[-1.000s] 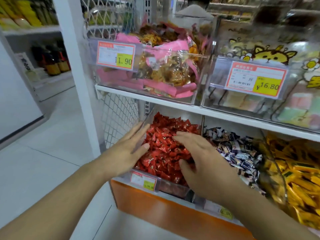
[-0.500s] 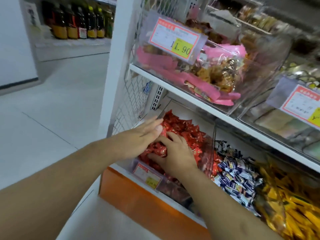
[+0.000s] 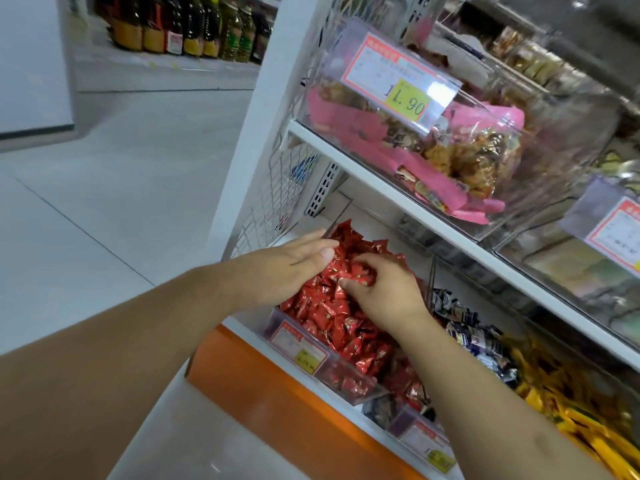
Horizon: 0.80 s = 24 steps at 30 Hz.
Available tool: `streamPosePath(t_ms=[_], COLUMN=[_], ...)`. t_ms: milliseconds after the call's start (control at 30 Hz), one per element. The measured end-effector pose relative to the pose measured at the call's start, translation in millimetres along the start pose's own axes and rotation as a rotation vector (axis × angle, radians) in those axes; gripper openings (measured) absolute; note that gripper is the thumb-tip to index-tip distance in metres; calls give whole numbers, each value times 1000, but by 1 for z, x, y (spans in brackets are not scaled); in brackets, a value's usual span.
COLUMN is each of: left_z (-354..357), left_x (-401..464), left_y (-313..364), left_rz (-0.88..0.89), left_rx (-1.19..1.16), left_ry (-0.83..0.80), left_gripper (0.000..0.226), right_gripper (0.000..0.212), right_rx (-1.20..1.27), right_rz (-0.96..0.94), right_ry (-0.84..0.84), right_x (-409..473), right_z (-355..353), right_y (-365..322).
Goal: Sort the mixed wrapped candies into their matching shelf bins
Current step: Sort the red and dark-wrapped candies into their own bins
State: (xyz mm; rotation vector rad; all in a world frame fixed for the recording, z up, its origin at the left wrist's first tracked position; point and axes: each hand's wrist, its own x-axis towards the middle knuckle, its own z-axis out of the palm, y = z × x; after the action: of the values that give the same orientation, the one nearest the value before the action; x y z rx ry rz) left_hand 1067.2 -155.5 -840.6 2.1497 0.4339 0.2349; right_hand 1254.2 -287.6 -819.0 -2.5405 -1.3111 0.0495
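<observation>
Digging into red candies (image 3: 332,317) heaped in the leftmost lower bin (image 3: 349,386): right hand (image 3: 384,292) nearer, fingers curled among wrappers directly beneath; left hand (image 3: 294,268) flat, fingers straight, resting at heap's left edge.

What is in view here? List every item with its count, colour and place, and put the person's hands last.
red wrapped candies: a heap, too many to count, red, in the clear bin at the left end of the lower shelf
dark blue and white candies: a heap, in the next bin to the right
yellow candies: a heap, in the bin at far right
pink snack packs: several, pink and brown, in the clear bin on the upper shelf
price tag: one, white and yellow, reads 11.90, on that upper bin
bottles: a row, dark with yellow labels, on a far shelf at top left
left hand: fingers straight, resting at the left edge of the red heap
right hand: fingers curled into the red candies
</observation>
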Motion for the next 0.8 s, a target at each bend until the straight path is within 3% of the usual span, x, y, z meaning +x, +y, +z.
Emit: streamPosePath(t_ms=[133,267,400,600,800], left_z=[0,3,3,0,-1], left_x=[1,3,3,2,1], left_y=[-1,-5,-4,-4,-2], left_rz=[5,37,34,27,29], left_rx=[-22,-47,-39,51,66], left_ry=[2,13,8,15,23], left_gripper=[49,47,49,52,50], right_gripper=[68,80,77,50,49], right_rx=[-14,82,-85,-230,-216], right_rz=[-151,-280,-312,-248,-143], right_ry=[65,-133,-184,-133,-94], right_x=[-7,-20,-23,-14,-6], right_z=[10,31,46,34,23], right_y=[-6,-22,-17,-3,-6])
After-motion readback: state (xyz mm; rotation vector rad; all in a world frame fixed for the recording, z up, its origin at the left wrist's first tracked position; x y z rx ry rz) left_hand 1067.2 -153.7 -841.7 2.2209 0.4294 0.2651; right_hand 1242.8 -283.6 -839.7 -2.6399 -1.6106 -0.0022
